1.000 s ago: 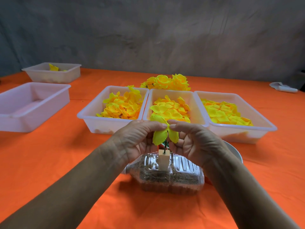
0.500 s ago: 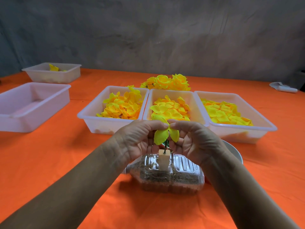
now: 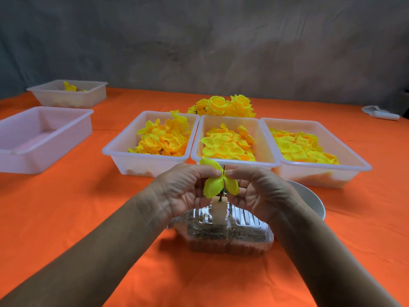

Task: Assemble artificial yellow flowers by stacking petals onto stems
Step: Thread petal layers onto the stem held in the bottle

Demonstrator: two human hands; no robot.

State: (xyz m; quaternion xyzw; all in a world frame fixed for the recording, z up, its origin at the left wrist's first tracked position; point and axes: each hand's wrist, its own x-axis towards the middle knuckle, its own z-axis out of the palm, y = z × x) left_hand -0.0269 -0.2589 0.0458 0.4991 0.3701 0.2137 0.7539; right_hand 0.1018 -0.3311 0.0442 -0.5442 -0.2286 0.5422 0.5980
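A yellow petal piece (image 3: 213, 186) sits threaded on a thin dark green stem (image 3: 224, 169), whose tip pokes out above it. The stem stands upright in a pale foam block (image 3: 219, 211) on top of a clear plastic box filled with brown grit (image 3: 223, 237). My left hand (image 3: 183, 189) pinches the petal piece from the left and my right hand (image 3: 259, 191) pinches it from the right, fingertips meeting at the stem. Three white trays of loose yellow petals stand behind: left tray (image 3: 132, 156), middle tray (image 3: 267, 151), right tray (image 3: 358, 165).
Finished yellow flowers (image 3: 223, 105) lie behind the trays. An empty white tray (image 3: 73, 129) and a farther tray (image 3: 97, 94) with few petals stand at the left. A white bowl (image 3: 312, 200) sits behind my right hand. A white object (image 3: 380, 114) lies far right on the orange tablecloth.
The petal piece has slid down the stem, so the stem's tip now shows above it. Both hands stayed in place pinching it.
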